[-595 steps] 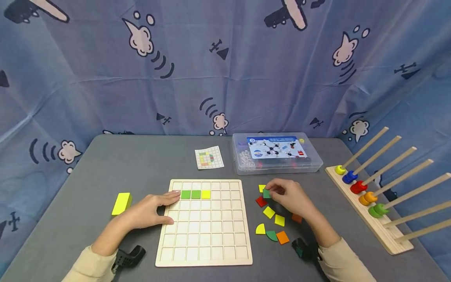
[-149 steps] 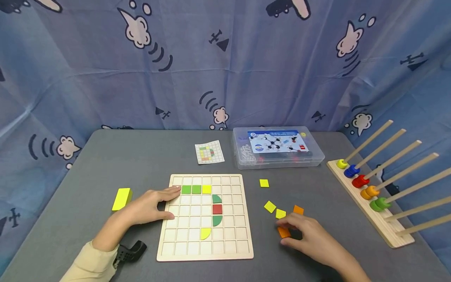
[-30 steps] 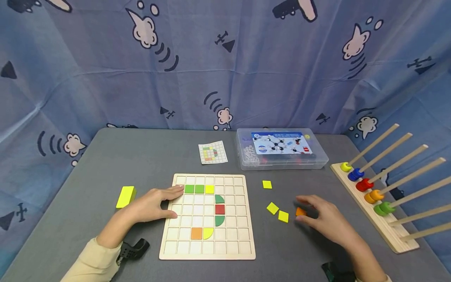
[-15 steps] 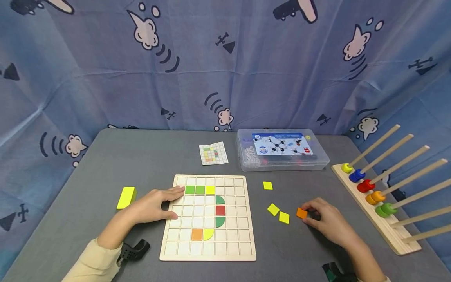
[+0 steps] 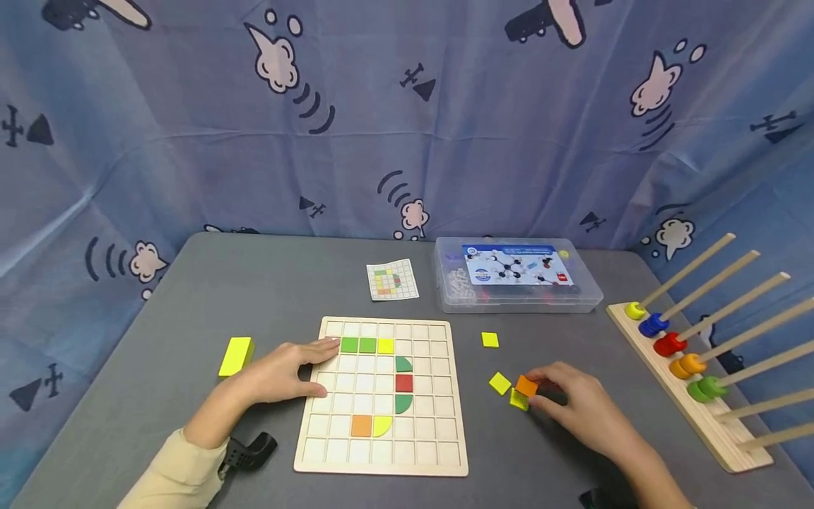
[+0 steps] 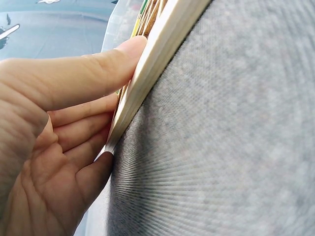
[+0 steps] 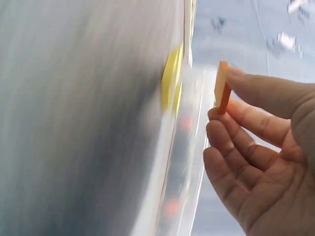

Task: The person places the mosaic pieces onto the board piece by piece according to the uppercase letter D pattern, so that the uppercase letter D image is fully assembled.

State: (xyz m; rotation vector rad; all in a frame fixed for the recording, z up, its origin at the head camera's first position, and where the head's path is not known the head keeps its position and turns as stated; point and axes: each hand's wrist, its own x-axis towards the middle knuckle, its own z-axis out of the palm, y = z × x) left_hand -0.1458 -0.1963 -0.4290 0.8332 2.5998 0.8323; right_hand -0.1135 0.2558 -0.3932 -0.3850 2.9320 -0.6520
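Note:
My left hand [image 5: 285, 375] rests at the left edge of a wooden grid board [image 5: 432, 450], its thumb and fingertips touching the rim. In the left wrist view the thumb [image 6: 93, 78] lies over the board's edge. My right hand [image 5: 575, 401] pinches an orange square tile [image 5: 526, 386] between thumb and fingers, raised off the table in the right wrist view. Below it is a yellow square tile [image 5: 518, 401], partly covered, with another yellow tile [image 5: 499, 383] beside it. The board carries green squares [image 5: 349, 345], a yellow square, a red square [image 5: 403, 383], quarter-circles and an orange square [image 5: 361, 425].
A third loose yellow tile [image 5: 490, 340] lies right of the board. Behind stand a small printed grid card [image 5: 392, 280] and a clear plastic box [image 5: 518, 276]. A peg rack with coloured rings [image 5: 689, 385] is at right, a yellow block [image 5: 236, 356] at left.
Since the oldest frame, a red square, two green quarter-circles, a yellow quarter-circle and an orange square have come onto the board. My right hand has lifted another orange tile and moved left.

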